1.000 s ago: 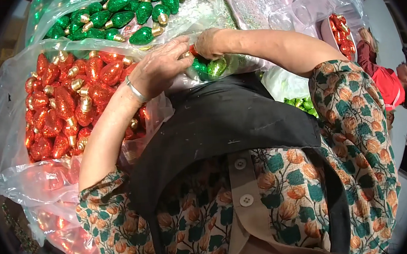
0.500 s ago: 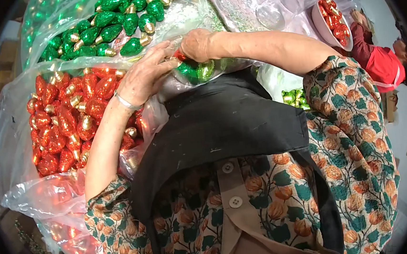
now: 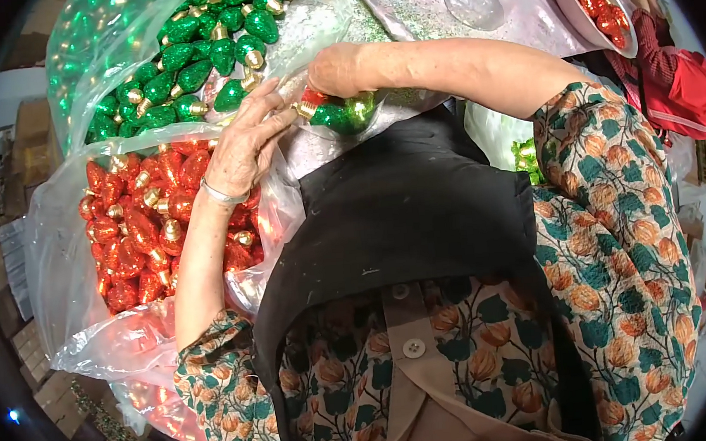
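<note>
My left hand [image 3: 249, 142], with a thin bracelet at the wrist, reaches over a clear plastic bag of red glitter bulb ornaments [image 3: 142, 225], its fingertips touching a small clear pack [image 3: 343, 113] that holds green and red bulbs. My right hand [image 3: 337, 68] grips the top of that same pack, fingers curled over it. Just beyond both hands lies a second clear bag filled with green glitter bulb ornaments [image 3: 191, 55] with gold caps.
A white bowl of red bulbs [image 3: 593, 2] stands at the far right, beside another person in a red sleeve [image 3: 678, 87]. Clear plastic packaging [image 3: 468, 0] lies at the back. Some green ornaments [image 3: 527, 161] show under my right arm. Cardboard boxes [image 3: 19, 247] line the left.
Both hands and the small pack of bulbs have stayed together while the view shifted, so the bags now sit lower and the white bowl has come into fuller view.
</note>
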Tool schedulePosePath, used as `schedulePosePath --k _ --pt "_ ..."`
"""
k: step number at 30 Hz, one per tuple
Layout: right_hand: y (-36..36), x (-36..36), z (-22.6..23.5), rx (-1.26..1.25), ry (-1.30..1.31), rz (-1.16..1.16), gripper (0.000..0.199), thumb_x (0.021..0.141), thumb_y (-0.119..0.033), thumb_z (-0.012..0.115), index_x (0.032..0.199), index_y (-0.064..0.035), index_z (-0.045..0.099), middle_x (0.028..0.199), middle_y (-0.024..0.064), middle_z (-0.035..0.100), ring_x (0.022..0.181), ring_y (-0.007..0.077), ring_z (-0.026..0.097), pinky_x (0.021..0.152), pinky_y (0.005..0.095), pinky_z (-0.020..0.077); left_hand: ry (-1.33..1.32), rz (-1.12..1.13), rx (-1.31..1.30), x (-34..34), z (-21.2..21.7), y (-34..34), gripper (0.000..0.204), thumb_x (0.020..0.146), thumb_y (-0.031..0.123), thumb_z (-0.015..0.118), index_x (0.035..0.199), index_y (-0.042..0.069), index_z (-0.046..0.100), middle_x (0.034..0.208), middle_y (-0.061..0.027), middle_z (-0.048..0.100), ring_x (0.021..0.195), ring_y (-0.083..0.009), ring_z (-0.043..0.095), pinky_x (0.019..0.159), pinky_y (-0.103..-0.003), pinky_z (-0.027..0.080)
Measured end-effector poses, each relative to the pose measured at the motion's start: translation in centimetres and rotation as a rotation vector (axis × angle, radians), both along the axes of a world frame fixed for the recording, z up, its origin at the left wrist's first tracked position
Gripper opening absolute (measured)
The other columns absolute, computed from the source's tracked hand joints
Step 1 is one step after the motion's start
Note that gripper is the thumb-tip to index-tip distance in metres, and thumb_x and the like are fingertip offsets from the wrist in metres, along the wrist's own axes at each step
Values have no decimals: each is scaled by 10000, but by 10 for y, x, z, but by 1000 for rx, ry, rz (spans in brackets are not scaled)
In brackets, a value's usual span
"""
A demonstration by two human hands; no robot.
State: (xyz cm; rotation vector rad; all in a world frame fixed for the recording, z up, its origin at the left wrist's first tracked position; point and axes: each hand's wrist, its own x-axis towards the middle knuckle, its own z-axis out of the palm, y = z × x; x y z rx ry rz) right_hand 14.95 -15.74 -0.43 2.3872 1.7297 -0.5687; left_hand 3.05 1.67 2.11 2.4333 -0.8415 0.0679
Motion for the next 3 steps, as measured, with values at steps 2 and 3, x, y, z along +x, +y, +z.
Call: schedulePosePath --k 2,3 --pt "3 -1 2 -14 -24 24 141 720 -127 590 818 -70 675 824 131 675 801 288 655 710 366 515 -12 -1 -13 1 -5 3 292 719 -52 635 1001 23 628 1055 -118 553 1218 -341 446 971 -399 388" --pt "5 -2 1 56 -118 81 150 722 -145 603 837 -82 674 858 127 675 825 281 653 719 365 515 -14 16 -25 -2 -7 4 292 719 -52 635 1001 23 628 1055 -118 553 1218 -341 446 971 -399 388"
